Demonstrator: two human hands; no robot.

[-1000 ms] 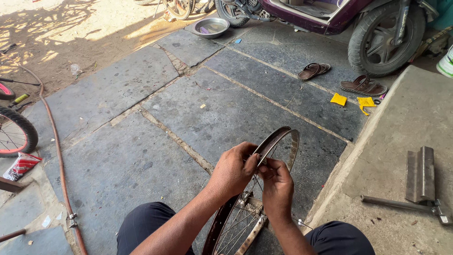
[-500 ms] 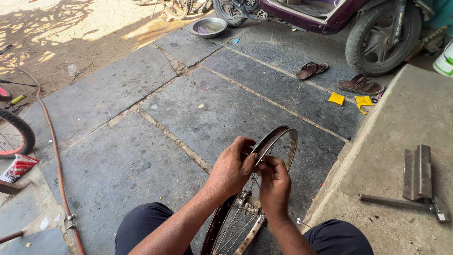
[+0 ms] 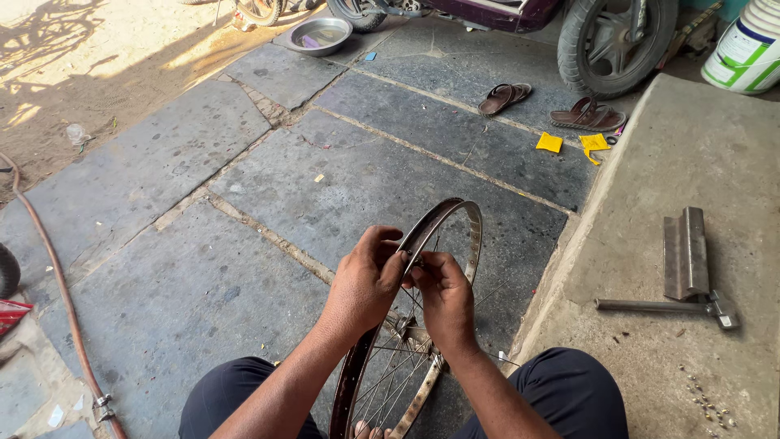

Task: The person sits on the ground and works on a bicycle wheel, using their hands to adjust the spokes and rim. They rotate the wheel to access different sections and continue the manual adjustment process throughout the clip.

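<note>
So I'm sitting with a bare wheel (image 3: 410, 325) upright between my knees, bottom of it down by my feet on the stone floor (image 3: 244, 244). Both hands are on the near side of the rim: left hand (image 3: 366, 280) curled over it, fingers pinched at the edge, right hand (image 3: 443, 293) pinching something tiny at a spoke, can't tell what. Right of me, a hammer (image 3: 666, 306) lies on the concrete step (image 3: 707, 162). Further out, two sandals (image 3: 552, 106), then a metal bowl (image 3: 319, 35).

Sharp and evenly shaded across the stone floor (image 3: 244, 268), with harsh sun glare at its far-left corner.
</note>
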